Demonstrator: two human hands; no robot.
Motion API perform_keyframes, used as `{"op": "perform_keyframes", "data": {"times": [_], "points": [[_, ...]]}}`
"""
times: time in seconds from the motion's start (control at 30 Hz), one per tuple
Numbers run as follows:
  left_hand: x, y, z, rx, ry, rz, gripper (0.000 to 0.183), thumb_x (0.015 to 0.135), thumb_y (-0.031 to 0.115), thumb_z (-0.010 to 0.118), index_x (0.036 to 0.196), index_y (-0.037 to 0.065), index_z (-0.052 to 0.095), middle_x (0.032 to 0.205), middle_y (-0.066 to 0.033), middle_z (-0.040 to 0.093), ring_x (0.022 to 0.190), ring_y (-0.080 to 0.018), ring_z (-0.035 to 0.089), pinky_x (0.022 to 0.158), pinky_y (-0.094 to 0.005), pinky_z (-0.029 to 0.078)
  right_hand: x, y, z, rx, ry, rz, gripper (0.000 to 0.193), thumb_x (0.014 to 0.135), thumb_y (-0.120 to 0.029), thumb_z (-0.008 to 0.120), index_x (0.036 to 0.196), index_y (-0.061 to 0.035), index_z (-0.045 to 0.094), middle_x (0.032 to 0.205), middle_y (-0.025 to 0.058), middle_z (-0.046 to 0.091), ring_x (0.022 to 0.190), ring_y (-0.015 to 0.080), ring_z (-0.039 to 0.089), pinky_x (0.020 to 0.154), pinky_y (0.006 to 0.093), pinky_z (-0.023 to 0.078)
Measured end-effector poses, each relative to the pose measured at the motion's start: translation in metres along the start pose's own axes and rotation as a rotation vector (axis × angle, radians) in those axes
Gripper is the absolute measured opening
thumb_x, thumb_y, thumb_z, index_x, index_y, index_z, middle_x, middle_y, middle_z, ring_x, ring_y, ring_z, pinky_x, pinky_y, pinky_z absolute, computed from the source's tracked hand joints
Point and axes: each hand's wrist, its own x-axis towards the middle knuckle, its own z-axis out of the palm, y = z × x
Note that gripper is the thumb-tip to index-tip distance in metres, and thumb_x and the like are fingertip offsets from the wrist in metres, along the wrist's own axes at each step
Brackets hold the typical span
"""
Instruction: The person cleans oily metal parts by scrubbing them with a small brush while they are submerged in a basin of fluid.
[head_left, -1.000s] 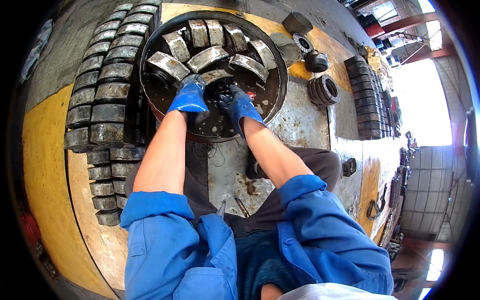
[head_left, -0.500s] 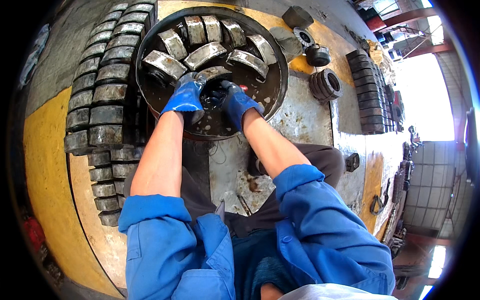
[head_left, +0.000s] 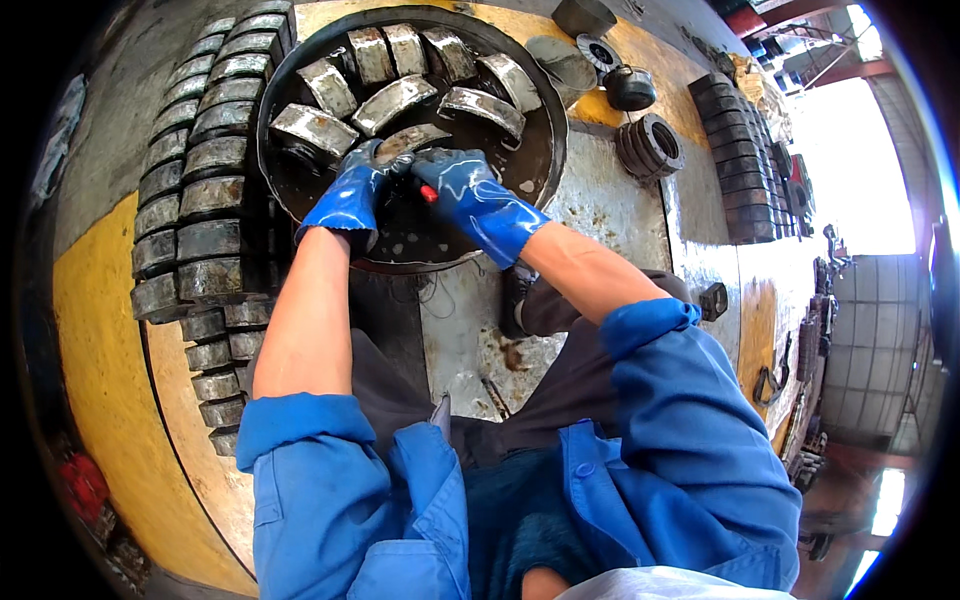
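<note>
Both my hands wear blue rubber gloves and work over a round metal tub (head_left: 561,130) of dark liquid. At the near side of the pieces, my left hand (head_left: 357,188) is closed on the left end of a curved metal block (head_left: 415,138). My right hand (head_left: 456,185) is closed against that block's right end, with a small red handle end (head_left: 429,193) poking from its fist; the rest of that tool is hidden. Several similar curved blocks lie around the tub's far half, among them a central block (head_left: 394,105) and a left one (head_left: 313,129).
Rows of stacked curved metal blocks (head_left: 212,200) line the tub's left side. To the right stand a ribbed metal ring (head_left: 650,147), a dark kettle-like pot (head_left: 631,88) and another stack of blocks (head_left: 737,165). A hex nut-shaped piece (head_left: 713,301) lies by my right knee.
My right hand has risen from low in the tub to the curved block, its wrist turned inward. The red handle end now shows in its fist. The view has shifted slightly.
</note>
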Motion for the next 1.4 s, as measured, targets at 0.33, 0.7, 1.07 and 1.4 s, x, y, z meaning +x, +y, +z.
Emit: {"op": "perform_keyframes", "data": {"times": [0.33,0.7,1.07,1.4], "points": [[0.002,0.008,0.002,0.502,0.0,0.003,0.09,0.075,0.028,0.087,0.15,0.004,0.044,0.138,-0.0231,0.061,0.129,-0.0377,0.058,0.108,-0.0412,0.048,0.002,0.002,0.017,0.739,0.058,0.852,0.025,0.087,-0.033,0.072,0.096,-0.0098,0.075,0.088,0.0136,0.074,0.081,0.0248,0.071,0.078,0.0354,0.056],[0.001,0.014,-0.009,0.095,-0.079,0.061,0.079,0.081,0.04,0.084,0.143,0.0,0.053,0.134,-0.0218,0.063,0.12,-0.0332,0.062,0.102,-0.0419,0.049,-0.044,-0.007,0.02,0.958,0.782,0.454,0.021,0.085,-0.005,0.074,0.105,-0.0108,0.076,0.1,0.0092,0.076,0.091,0.0192,0.073,0.086,0.031,0.057],[-0.001,0.001,-0.013,0.132,0.012,0.056,0.076,0.084,0.041,0.081,0.141,-0.001,0.055,0.133,-0.0221,0.064,0.119,-0.0329,0.062,0.102,-0.0412,0.048,-0.051,-0.017,-0.007,0.543,0.608,-0.109,0.025,0.081,-0.009,0.077,0.105,-0.0106,0.073,0.104,0.0159,0.074,0.095,0.036,0.072,0.082,0.0434,0.06],[0.001,0.007,-0.006,0.095,-0.036,0.082,0.073,0.086,0.043,0.079,0.139,-0.002,0.056,0.132,-0.0223,0.064,0.118,-0.0326,0.063,0.102,-0.0406,0.047,-0.06,0.055,0.017,0.575,0.479,0.448,0.018,0.088,-0.019,0.074,0.106,-0.0151,0.076,0.101,0.0116,0.076,0.094,0.0283,0.074,0.085,0.0369,0.058]]}}
